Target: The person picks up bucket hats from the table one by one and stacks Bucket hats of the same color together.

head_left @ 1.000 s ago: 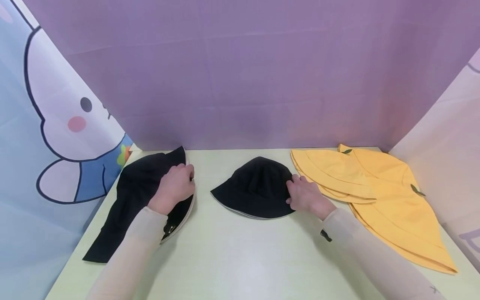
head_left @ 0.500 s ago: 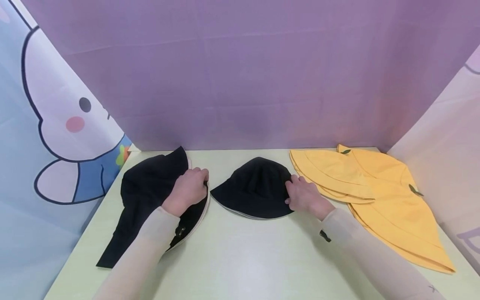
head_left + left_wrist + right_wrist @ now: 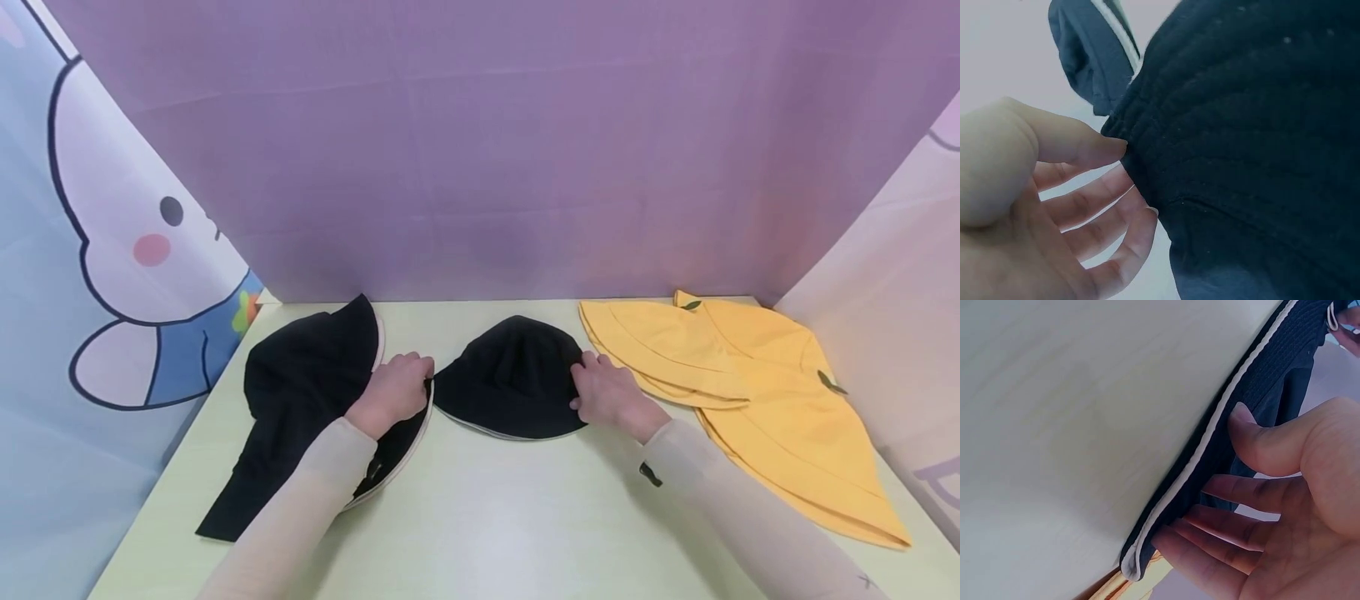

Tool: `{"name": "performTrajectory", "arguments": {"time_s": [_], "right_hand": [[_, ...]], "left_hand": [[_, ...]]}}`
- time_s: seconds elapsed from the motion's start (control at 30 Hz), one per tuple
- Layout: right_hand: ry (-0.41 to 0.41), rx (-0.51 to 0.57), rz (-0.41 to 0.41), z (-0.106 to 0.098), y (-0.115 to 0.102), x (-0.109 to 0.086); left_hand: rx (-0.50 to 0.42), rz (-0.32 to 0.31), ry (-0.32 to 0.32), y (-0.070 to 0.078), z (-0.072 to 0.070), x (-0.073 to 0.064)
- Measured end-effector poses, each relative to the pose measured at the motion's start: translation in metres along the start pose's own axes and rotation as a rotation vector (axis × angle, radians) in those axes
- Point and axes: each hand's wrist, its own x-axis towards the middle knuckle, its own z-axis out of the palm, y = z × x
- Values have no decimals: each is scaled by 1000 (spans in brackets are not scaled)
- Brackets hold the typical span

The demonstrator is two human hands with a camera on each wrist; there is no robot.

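On the table's left lies a larger black bucket hat (image 3: 300, 383) with a pale-edged brim. My left hand (image 3: 395, 392) pinches that brim; in the left wrist view its thumb (image 3: 1097, 147) lies at the dark fabric's edge, with the fingers curled opposite. A smaller black bucket hat (image 3: 510, 379) lies flat in the middle, its left tip meeting the larger hat's brim at my left hand. My right hand (image 3: 611, 396) rests on its right end. In the right wrist view, the thumb and fairly straight fingers (image 3: 1210, 550) touch the cloth beside the pale-trimmed brim.
Two yellow bucket hats with leaf details lie overlapping at the right: a smaller one (image 3: 660, 342) over a larger one (image 3: 810, 425). A purple cloth (image 3: 480, 150) hangs behind the pale table (image 3: 495, 525). Printed cloths flank both sides.
My left hand has moved right and slightly nearer, drawing the larger black hat's brim up to the smaller hat. My right hand stays in place on the smaller hat.
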Motion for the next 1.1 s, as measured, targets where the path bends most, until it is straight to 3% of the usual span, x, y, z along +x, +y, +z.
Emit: {"name": "performTrajectory", "arguments": {"time_s": [0.23, 0.43, 0.7, 1.1], "right_hand": [[8, 11, 2, -1, 0, -3], [9, 39, -3, -8, -3, -2], [78, 106, -62, -20, -29, 5], [148, 317, -130, -30, -85, 29]], "left_hand": [[-15, 5, -5, -2, -2, -7], [-20, -3, 18, -16, -9, -22], [-40, -70, 58, -46, -24, -46], [-83, -213, 44, -110, -51, -85]]}}
